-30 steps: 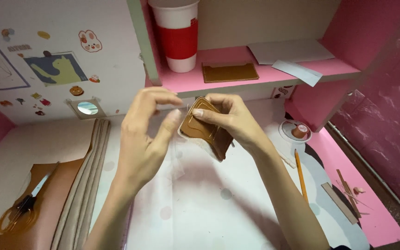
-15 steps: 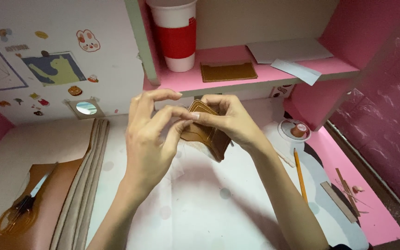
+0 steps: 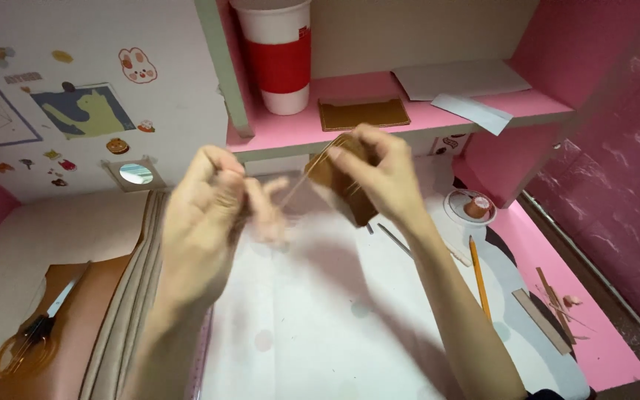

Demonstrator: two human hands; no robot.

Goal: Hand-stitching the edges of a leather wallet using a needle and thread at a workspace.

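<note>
Head: leather piece [image 3: 344, 194] in right fingers [image 3: 364, 159] (pinched).

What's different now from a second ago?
The left hand has let go of the leather piece and pulled away to the left, drawing a thread taut. The right hand still holds the piece. Cup, scissors and pencil are unmoved.

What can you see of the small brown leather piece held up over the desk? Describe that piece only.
The brown leather piece is small, folded and tan to dark brown, seemingly leather. The right hand grips it from above, tilted, above the white desk mat. A thin thread runs from its upper edge toward the blurred left hand, which is apart from it.
</note>
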